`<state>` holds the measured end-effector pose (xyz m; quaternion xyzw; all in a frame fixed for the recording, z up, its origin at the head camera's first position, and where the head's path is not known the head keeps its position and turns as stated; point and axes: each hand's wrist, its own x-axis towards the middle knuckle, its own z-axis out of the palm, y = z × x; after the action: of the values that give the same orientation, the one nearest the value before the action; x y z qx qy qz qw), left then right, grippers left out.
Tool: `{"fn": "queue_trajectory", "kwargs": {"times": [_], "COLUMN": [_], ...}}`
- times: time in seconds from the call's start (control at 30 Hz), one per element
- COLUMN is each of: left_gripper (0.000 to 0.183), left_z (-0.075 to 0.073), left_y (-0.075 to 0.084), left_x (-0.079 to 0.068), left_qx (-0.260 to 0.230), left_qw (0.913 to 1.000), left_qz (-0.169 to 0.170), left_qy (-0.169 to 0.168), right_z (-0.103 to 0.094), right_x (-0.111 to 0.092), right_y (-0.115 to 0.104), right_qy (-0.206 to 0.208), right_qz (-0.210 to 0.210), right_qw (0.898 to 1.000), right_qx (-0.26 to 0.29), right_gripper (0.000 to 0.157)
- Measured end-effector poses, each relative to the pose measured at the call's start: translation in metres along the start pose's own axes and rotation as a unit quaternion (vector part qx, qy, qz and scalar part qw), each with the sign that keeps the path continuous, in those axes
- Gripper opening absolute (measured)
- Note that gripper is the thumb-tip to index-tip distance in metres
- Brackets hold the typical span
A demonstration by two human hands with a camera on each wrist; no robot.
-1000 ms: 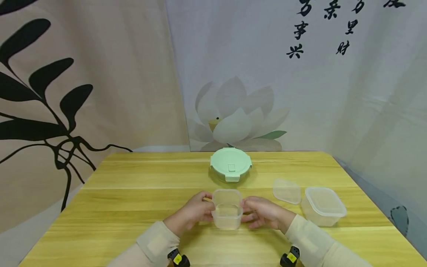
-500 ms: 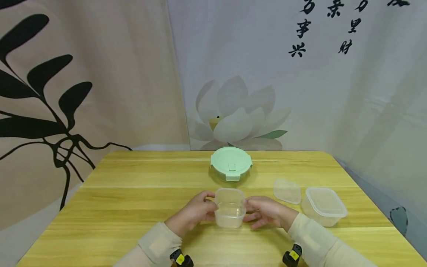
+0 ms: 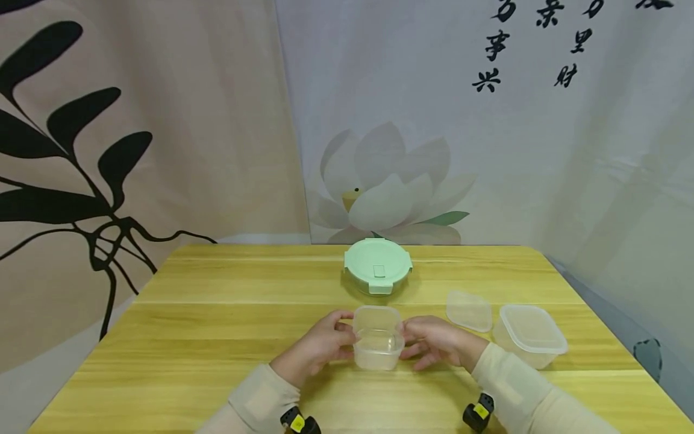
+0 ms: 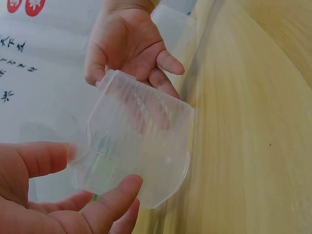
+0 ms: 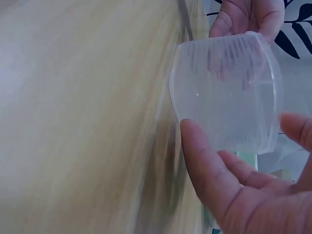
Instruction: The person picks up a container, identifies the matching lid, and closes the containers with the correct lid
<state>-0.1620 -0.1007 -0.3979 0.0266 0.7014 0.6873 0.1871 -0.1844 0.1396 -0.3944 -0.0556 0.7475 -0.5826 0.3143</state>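
Observation:
A clear plastic food container, square with rounded corners, is held between both hands at the middle of the table. My left hand grips its left side, with the thumb by the rim and the fingers along the wall in the left wrist view. On the opposite side, my right hand holds it with the thumb near the rim and the fingers against the lower wall. No lid shows on this container, and its inside is visible from above. A loose translucent lid lies flat beyond the right hand.
Right of the lid stands a second translucent container with its lid on. A round box with a pale green clip lid stands near the back edge of the wooden table. A printed cloth hangs behind.
Both hands have shifted slightly to the right together with the clear container. The grip looks the same, and the other boxes and the loose lid have stayed in place.

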Motion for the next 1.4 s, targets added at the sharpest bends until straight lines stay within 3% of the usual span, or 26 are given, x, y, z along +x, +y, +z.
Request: {"fn": "queue_trajectory", "kwargs": {"times": [0.43,0.87,1.1,1.27,1.4], "left_gripper": [0.06,0.063,0.065,0.066,0.067], "left_z": [0.007,0.01,0.007,0.005,0.004], "left_y": [0.002,0.003,0.002,0.0,0.0], "left_x": [0.002,-0.001,-0.002,-0.003,-0.005], "left_qx": [0.007,0.013,0.008,0.003,-0.001], "left_qw": [0.9998,0.9997,0.9995,0.9994,0.9994], "left_qz": [-0.002,-0.007,-0.01,-0.017,-0.021], "left_qy": [-0.016,-0.017,-0.027,-0.029,-0.028], "right_z": [-0.004,-0.014,-0.033,-0.051,-0.067], "right_x": [-0.007,-0.012,-0.013,-0.014,-0.014], "right_y": [-0.015,-0.023,-0.029,-0.037,-0.042], "right_qy": [0.036,0.042,0.036,0.061,0.085], "right_qz": [0.007,0.001,-0.029,-0.034,-0.047], "right_qw": [0.996,0.993,0.989,0.983,0.972], "right_qx": [-0.08,-0.111,-0.143,-0.168,-0.214], "right_gripper": [0.045,0.052,0.052,0.054,0.056]}}
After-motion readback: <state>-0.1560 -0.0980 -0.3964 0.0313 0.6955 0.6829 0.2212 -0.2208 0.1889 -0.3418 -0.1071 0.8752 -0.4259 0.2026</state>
